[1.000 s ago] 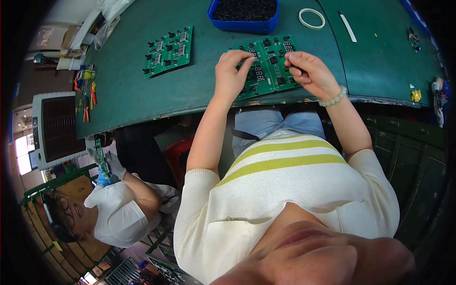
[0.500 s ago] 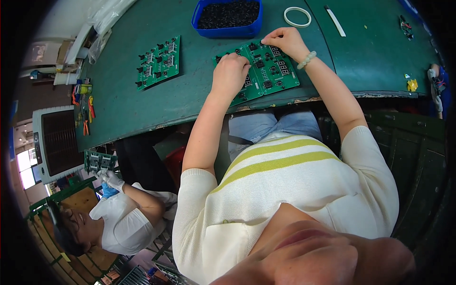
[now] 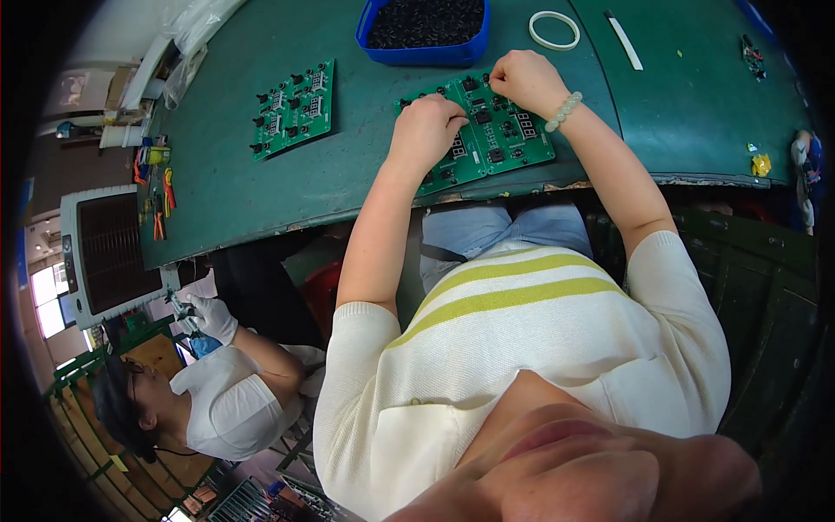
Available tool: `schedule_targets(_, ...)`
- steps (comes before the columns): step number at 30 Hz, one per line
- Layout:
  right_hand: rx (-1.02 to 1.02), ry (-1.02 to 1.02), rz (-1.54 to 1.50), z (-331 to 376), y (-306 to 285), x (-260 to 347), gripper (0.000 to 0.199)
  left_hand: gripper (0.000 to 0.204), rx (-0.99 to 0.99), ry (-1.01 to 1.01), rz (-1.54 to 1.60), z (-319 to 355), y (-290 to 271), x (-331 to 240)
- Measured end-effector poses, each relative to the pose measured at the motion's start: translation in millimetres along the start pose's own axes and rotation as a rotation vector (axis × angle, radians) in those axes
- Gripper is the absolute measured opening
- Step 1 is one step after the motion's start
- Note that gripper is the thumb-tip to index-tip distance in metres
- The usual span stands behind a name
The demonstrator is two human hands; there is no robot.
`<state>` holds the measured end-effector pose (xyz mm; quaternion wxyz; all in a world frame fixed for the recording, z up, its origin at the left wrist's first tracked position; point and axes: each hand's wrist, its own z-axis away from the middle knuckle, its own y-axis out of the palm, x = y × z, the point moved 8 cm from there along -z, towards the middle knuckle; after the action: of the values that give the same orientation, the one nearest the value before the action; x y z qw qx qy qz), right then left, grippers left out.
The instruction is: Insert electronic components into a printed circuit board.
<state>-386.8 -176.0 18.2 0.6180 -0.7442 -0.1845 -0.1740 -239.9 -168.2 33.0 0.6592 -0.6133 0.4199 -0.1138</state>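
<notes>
A green circuit board panel (image 3: 487, 139) with digit displays and small black parts lies before me on the table. My left hand (image 3: 426, 130) rests over its left part, fingers curled together and covering some of the displays. At the panel's far right edge my right hand (image 3: 526, 83) is closed in a pinch, a beaded bracelet at its wrist. What either hand's fingertips hold is hidden. Just beyond the panel stands a blue bin (image 3: 424, 56) full of small black pieces. A second green circuit board panel (image 3: 296, 109), with black knobs, lies apart on the left.
The green table (image 3: 226, 191) has a worn front edge. A pale ring (image 3: 554, 30) and a white strip with a dark tip (image 3: 624, 41) lie at the far right. Pliers (image 3: 162, 200) are on the left. A gloved person (image 3: 230, 391) holds a board at lower left.
My right hand curls more tightly at the panel's far edge; my left hand stays over its left part. The gloved person has turned the board edge-on. The whole view has shifted slightly.
</notes>
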Motion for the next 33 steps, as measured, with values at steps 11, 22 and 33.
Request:
schedule_targets(11,0.107,-0.05,-0.095,-21,2,-25,0.015,0.011,-0.158,0.006,0.126,5,-8,0)
schedule_targets(22,0.502,0.381,-1.909,61,19,49,0.019,0.014,-0.439,-0.121,1.082,28,-29,-4)
schedule_targets(33,0.269,0.574,-1.781,81,43,64,0.031,0.018,-0.43,-0.026,0.734,50,-35,-17)
